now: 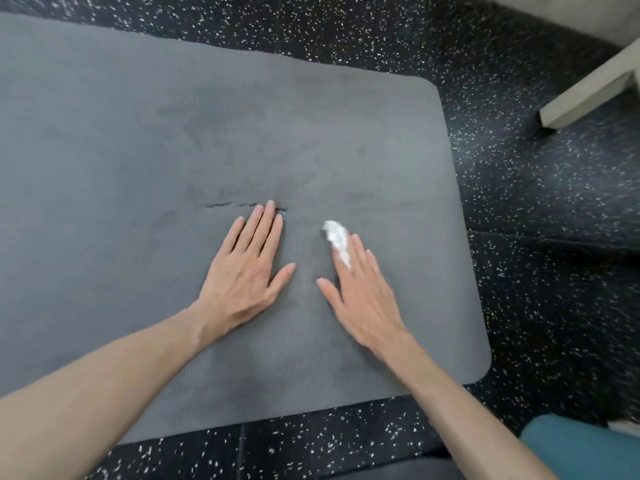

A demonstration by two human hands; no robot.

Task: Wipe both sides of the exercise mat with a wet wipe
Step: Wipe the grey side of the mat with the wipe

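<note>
A grey exercise mat (173,133) lies flat on the speckled floor, its rounded right end in view. A short tear runs across it just past my left fingertips. My left hand (247,268) rests palm down on the mat with straight fingers. My right hand (360,289) lies beside it, fingers straight, pressing a crumpled white wet wipe (337,239) against the mat. The wipe sticks out from under the fingertips. Darker damp patches show on the mat farther away.
Black rubber floor (519,202) with white specks surrounds the mat. A pale furniture leg or beam (588,95) stands at the upper right. A teal object (581,445) sits at the lower right corner, and a dark grey edge lies at the bottom.
</note>
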